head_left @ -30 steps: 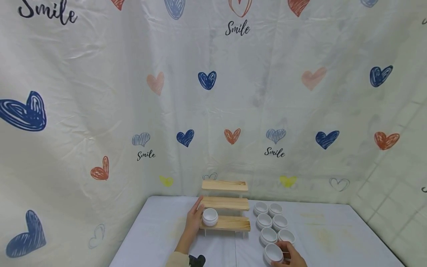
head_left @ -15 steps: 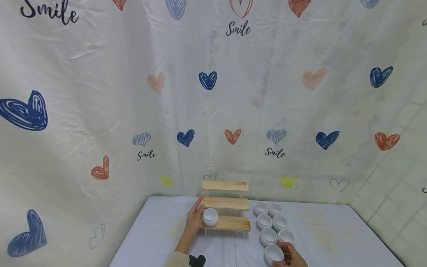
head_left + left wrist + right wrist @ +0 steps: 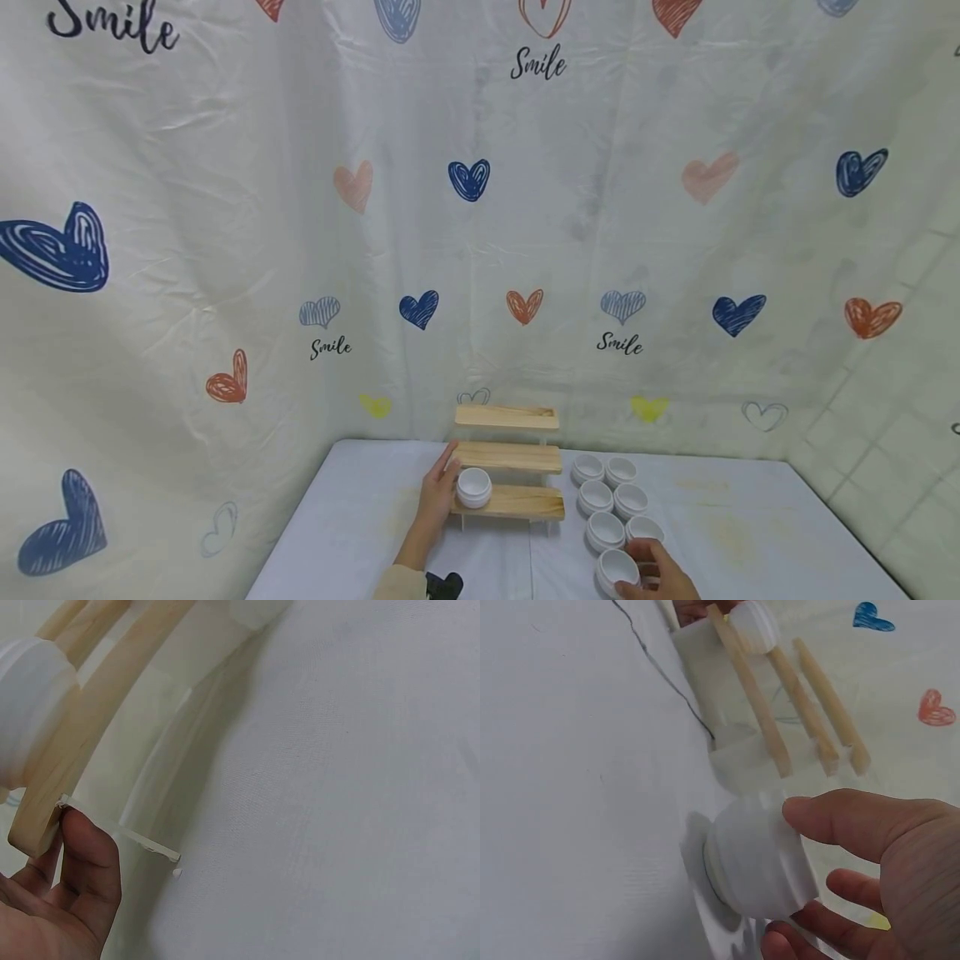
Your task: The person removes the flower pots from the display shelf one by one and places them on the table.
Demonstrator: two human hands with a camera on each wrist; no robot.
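Observation:
A three-tier wooden display stand [image 3: 525, 502] has one small white bowl [image 3: 474, 487] at the left end of its lowest board. My left hand [image 3: 433, 500] holds the stand's left side; in the left wrist view, the thumb lies at the end of the board [image 3: 94, 712], by a clear leg [image 3: 120, 829]. To the right of the stand, my right hand [image 3: 663, 575] grips the nearest white bowl [image 3: 617, 571] between thumb and fingers. This bowl [image 3: 757, 855] appears upright on the table in the right wrist view. Part of the left hand's grip is hidden behind the board.
Several more white bowls [image 3: 604, 530] stand in two columns just beyond the gripped one. A white cloth covers the table [image 3: 750, 542]. Behind it hangs a pale curtain [image 3: 555, 233] printed with hearts.
My right hand has shifted slightly around the nearest bowl, its fingers settling closer against it. The left hand, stand and other bowls stay where they were.

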